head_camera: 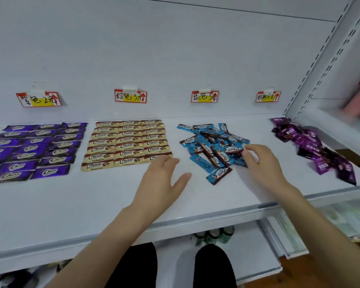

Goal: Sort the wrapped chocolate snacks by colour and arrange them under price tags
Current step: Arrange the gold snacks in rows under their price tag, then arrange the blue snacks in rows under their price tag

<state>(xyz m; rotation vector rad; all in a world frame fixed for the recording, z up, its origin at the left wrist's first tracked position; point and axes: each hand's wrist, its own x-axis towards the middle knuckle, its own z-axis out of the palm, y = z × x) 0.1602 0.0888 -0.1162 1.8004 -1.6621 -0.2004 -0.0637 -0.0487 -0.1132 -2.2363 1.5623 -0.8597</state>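
On the white shelf (104, 196), purple Choco bars (35, 150) lie in rows at the left. Gold Choco bars (125, 142) form a neat grid beside them. A loose heap of blue Choco bars (212, 146) lies under the third price tag (204, 96). Magenta wrapped snacks (312, 146) are piled at the right. My left hand (164, 179) rests flat on the shelf between the gold grid and the blue heap, fingers straight, holding nothing. My right hand (262, 163) is at the right edge of the blue heap, its fingertips on a blue bar (233, 150).
Several red and yellow price tags hang on the back wall, among them one (39, 99) above the purple bars, one (130, 96) above the gold bars and one (268, 97) above the magenta pile. A slotted upright (320, 59) bounds the shelf at the right. Bottles (216, 235) stand on a lower shelf.
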